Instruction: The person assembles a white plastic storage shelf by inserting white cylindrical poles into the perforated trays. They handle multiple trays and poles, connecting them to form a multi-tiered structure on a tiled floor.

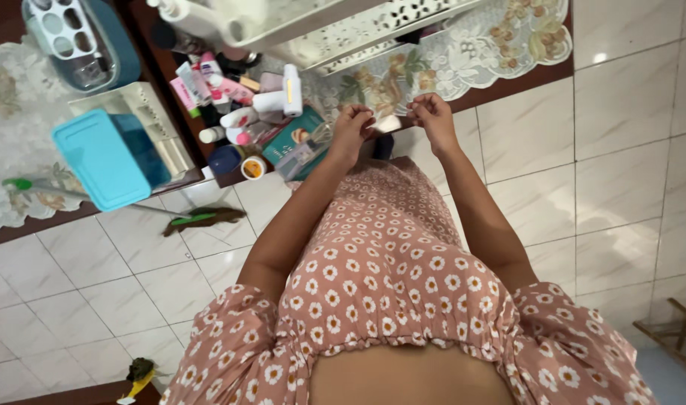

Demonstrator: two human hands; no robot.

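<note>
At ten o'clock I am seeing a turquoise lidded box point(103, 159), then a huddle of cosmetic tubes and bottles point(238, 97) on the dark table point(508, 81). At twelve o'clock the left hand point(352, 127) is curling, fingertips pressed together, and the right hand point(433, 116) is doing likewise; both seem to be pinching something thin between them, though I cannot tell what. I judge it light and limp, best held at its ends.

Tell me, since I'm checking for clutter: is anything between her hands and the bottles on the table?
Nothing visible. The left hand is beside a teal box; the toiletry bottles lie just beyond. The right hand hovers over the lace cloth.
</note>
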